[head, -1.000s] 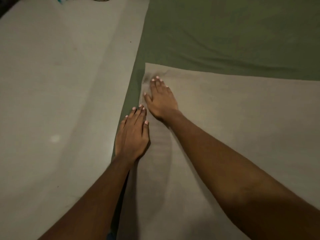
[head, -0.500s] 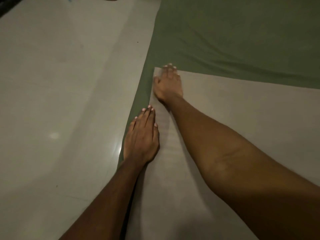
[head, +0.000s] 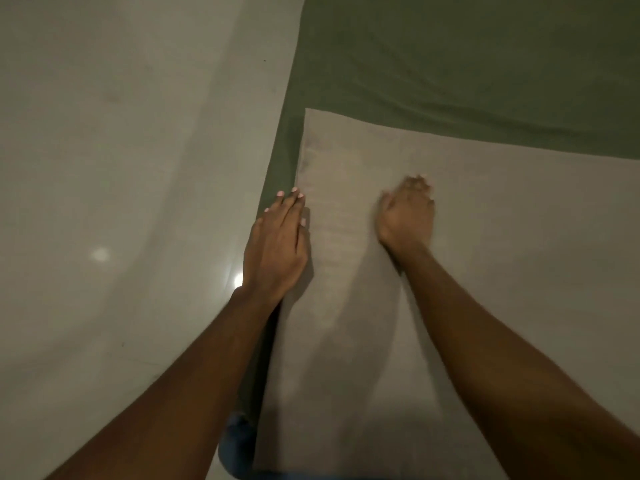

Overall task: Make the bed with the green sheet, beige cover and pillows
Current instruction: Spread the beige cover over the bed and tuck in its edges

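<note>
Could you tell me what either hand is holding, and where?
Left hand holds nothing, flat on the cover's edge; right hand is too blurred to tell.

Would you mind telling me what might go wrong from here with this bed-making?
1. The right hand, blurred on the beige cover, may drag it askew; only the left hand rests at its edge.
2. Creases in the green sheet beyond the cover could get trapped underneath if it is pulled up.
</note>
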